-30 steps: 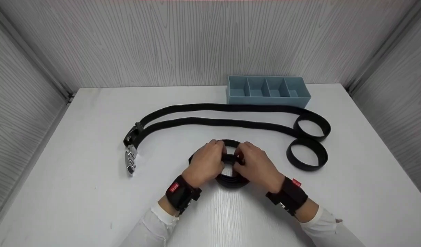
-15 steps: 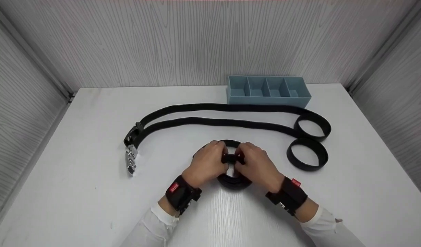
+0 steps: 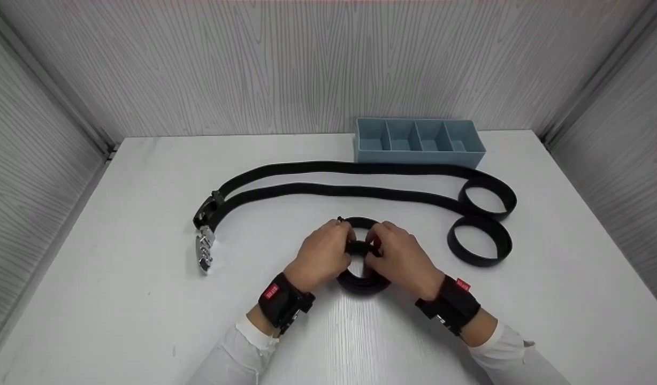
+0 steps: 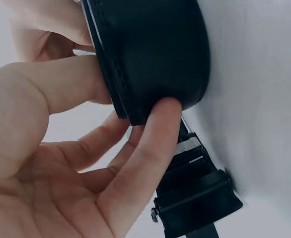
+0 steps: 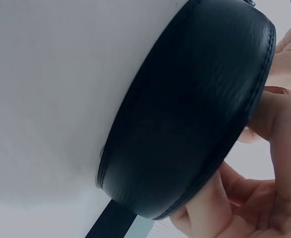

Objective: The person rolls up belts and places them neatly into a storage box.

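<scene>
Pinching a coiled black leather belt [image 3: 362, 286] from inside and outside its ring, the left hand [image 3: 320, 251] and right hand [image 3: 403, 259] each keep a curled grip, the coil at the clock's centre. Winding looks nearly complete, its black buckle [image 4: 197, 198] lying just outside the ring. Two long flat black belts [image 3: 339, 167] at 12 o'clock appear left: mostly unrolled, with metal buckles [image 3: 204, 248] at 9 and loose loops [image 3: 479, 261] toward 2 and 3.

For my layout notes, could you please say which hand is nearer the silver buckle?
Left: the left hand lies right of the silver buckle; the right hand lies farther right.
</scene>
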Demonstrator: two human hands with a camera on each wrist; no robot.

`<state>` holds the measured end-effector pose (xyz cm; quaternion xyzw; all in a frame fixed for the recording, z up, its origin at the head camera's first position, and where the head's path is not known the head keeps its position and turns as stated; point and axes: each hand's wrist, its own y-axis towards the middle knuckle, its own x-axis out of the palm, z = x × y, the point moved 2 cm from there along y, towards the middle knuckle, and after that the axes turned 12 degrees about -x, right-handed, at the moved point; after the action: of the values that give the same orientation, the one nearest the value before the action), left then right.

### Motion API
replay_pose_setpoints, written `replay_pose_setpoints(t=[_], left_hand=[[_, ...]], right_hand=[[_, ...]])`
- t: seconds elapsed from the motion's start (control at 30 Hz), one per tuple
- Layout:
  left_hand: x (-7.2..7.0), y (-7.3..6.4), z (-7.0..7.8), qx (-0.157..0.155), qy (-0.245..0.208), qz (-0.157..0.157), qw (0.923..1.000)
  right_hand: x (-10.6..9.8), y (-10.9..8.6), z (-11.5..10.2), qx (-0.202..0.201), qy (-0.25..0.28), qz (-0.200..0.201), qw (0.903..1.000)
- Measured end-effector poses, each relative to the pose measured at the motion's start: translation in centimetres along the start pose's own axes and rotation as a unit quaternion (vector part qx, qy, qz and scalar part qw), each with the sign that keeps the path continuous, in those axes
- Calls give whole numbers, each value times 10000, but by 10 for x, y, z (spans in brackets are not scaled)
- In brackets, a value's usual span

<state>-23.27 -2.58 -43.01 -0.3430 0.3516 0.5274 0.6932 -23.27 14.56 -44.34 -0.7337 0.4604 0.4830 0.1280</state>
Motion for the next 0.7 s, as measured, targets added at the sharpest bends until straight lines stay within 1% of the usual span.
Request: replay_pose_setpoints(t=[0.17,0.27,0.33,0.53,0.7], left_hand=[[1,-1,1,126,-56,54,9999],[1,-2,0,146,-153,53,9998],[0,-2,-1,96,-241,26,9997],[-1,0,-2,-198,-482,-83,9986],[0,0,0,-189,-383,-98,9990]], right_hand=[[0,1,-1,-66,30,-14,10000],[0,1,-2,-78,30,-2,10000],[0,0,-2,-87,8,26,10000],[1,0,0,-33,-131,135,9998],[2,-1,1,112,-121,43,9999]])
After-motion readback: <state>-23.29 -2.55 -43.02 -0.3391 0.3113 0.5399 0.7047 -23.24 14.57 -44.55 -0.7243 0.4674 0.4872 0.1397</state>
